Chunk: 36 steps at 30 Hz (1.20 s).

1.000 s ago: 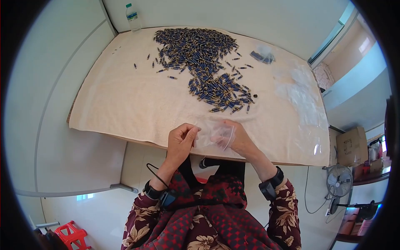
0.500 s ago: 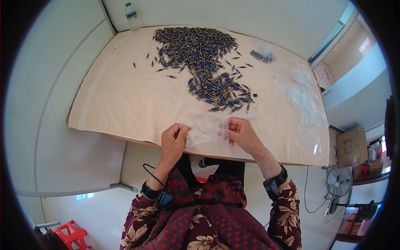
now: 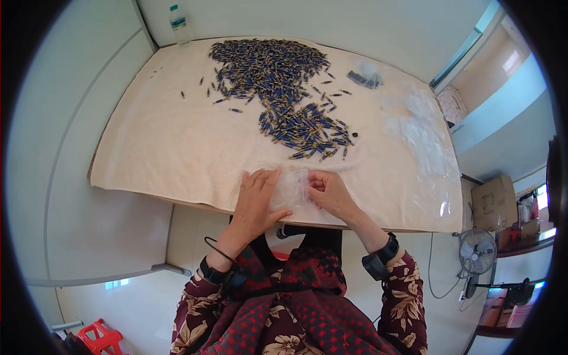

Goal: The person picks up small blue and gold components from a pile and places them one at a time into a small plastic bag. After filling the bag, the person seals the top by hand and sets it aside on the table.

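Note:
A clear plastic bag [image 3: 289, 188] lies flat near the table's front edge, between my two hands. My left hand [image 3: 256, 198] rests on the bag's left part, palm down, with the fingers stretched out and the thumb apart. At the bag's right edge my right hand [image 3: 328, 192] pinches the plastic between thumb and fingers. Beyond the hands spreads a large pile of small dark-blue pieces with gold-coloured ends [image 3: 269, 68], its near end [image 3: 307, 133] reaching close to the bag.
More clear plastic bags [image 3: 423, 139] lie along the table's right side. A bag with blue pieces in it [image 3: 365, 78] is at the back right. A water bottle [image 3: 179, 26] stands at the back left. A small black piece [image 3: 355, 135] sits beside the pile.
My left hand has let go of the bag's left edge and now lies spread on it. The bag has gone down flat; my right hand still pinches its right edge.

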Each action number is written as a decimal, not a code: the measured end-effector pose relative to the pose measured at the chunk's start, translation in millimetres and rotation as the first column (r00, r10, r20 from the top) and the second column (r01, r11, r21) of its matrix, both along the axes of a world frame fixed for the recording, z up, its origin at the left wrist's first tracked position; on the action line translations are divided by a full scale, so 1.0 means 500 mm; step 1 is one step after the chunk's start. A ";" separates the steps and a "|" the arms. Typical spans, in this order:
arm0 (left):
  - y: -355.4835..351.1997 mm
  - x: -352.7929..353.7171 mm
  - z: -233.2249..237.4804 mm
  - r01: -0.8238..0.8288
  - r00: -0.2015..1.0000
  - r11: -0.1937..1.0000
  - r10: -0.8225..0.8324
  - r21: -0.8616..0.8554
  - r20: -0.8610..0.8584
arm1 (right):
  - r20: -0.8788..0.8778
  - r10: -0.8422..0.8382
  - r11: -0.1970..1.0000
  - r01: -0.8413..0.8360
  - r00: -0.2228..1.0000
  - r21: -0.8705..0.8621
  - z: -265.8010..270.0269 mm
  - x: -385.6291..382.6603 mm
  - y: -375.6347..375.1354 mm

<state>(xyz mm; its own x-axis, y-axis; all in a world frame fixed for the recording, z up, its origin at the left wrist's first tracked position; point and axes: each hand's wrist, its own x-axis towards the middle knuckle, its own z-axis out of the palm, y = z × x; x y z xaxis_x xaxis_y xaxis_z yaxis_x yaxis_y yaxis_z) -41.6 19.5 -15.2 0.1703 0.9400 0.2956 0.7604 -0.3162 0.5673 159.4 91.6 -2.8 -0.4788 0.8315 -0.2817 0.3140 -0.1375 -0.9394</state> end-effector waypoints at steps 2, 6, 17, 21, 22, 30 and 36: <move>0.002 -0.007 0.000 0.020 1.000 0.999 -0.021 -0.042 -0.022 | -0.014 -0.046 0.999 0.046 0.999 -0.022 0.007 0.006 -0.012; 0.007 -0.015 -0.010 0.007 0.998 1.000 -0.006 0.012 -0.064 | 0.031 -0.111 0.974 0.103 0.993 0.202 0.009 0.043 0.023; -0.017 0.007 0.027 -0.070 0.990 0.972 0.040 0.223 0.134 | 0.363 -0.402 0.487 -0.140 0.840 0.862 -0.011 0.027 0.147; -0.018 0.011 0.039 -0.074 0.974 0.958 0.010 0.278 0.227 | 0.454 -0.372 0.542 -0.207 0.810 0.815 -0.003 0.019 0.150; -0.016 0.012 0.041 -0.076 0.971 0.952 0.003 0.295 0.240 | 0.486 -0.349 0.573 -0.228 0.801 0.787 -0.001 0.022 0.149; 0.004 0.039 0.029 -0.028 0.878 0.996 -0.017 0.086 0.479 | 0.413 -0.306 0.680 -0.106 0.858 0.725 -0.013 0.064 0.110; 0.018 0.078 0.025 0.061 0.780 0.989 0.036 -0.134 0.624 | 0.192 -0.320 0.755 0.127 0.928 0.644 -0.002 0.079 0.084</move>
